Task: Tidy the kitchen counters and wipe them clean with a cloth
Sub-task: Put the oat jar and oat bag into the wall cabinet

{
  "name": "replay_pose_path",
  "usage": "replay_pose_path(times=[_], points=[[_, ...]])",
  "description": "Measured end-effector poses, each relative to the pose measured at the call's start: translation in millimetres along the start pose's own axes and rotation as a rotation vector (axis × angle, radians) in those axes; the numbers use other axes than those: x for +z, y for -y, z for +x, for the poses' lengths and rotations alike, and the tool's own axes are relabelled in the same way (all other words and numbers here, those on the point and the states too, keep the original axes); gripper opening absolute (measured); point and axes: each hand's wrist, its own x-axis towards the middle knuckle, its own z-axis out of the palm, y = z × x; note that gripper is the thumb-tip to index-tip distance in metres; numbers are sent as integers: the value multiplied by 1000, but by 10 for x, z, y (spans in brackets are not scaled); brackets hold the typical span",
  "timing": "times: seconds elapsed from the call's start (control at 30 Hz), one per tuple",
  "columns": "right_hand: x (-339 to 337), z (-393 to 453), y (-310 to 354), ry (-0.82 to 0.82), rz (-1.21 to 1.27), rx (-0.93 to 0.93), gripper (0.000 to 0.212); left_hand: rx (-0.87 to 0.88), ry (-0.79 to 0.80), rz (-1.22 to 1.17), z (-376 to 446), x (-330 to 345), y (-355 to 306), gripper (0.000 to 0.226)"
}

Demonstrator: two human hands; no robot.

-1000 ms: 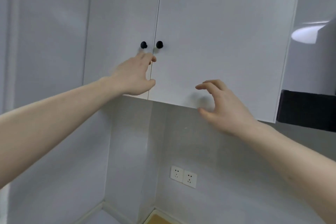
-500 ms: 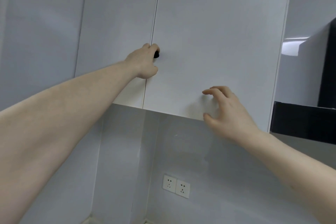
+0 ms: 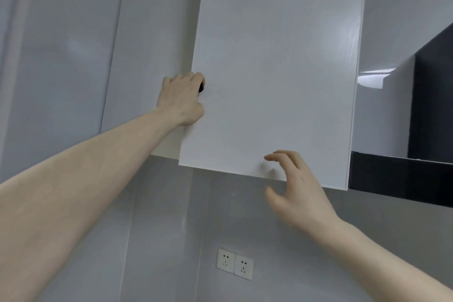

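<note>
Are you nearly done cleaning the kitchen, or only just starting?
Only just starting, it seems. Nothing here shows finished tidying or wiping. The left hand grips the black knob of the right cupboard door, which stands ajar; the right hand hovers open by its bottom edge, holding nothing. No cloth or counter is in view, so wiping looks still to come.

White wall cabinet overhead: right door (image 3: pixel 274 68) swung slightly out from the left door (image 3: pixel 152 39), small black knob (image 3: pixel 201 87) at its left edge, mostly hidden. Glossy grey wall panels (image 3: pixel 159 228) below. Two white sockets (image 3: pixel 234 264) side by side on the panel. Black range hood (image 3: pixel 402 179) at right, just beside the cabinet, with a shiny chimney (image 3: pixel 389 81) above.
</note>
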Motion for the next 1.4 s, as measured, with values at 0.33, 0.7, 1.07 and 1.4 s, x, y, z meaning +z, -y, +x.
replay_pose_path(times=[0.33,0.7,1.07,1.4], points=[[-748,-648,428,22,45,-46,52,21,-117,79,-513,-1241,-388,34],[-1600,-1269,839,24,117,-61,68,194,-158,4,-897,-2530,-1543,33],[-2072,-1627,1019,41,219,-10,95,701,-78,-224,-1420,-2856,-2055,44],[-1985,-1964,930,55,269,123,79,418,153,-201,-2022,-2609,-1439,51]])
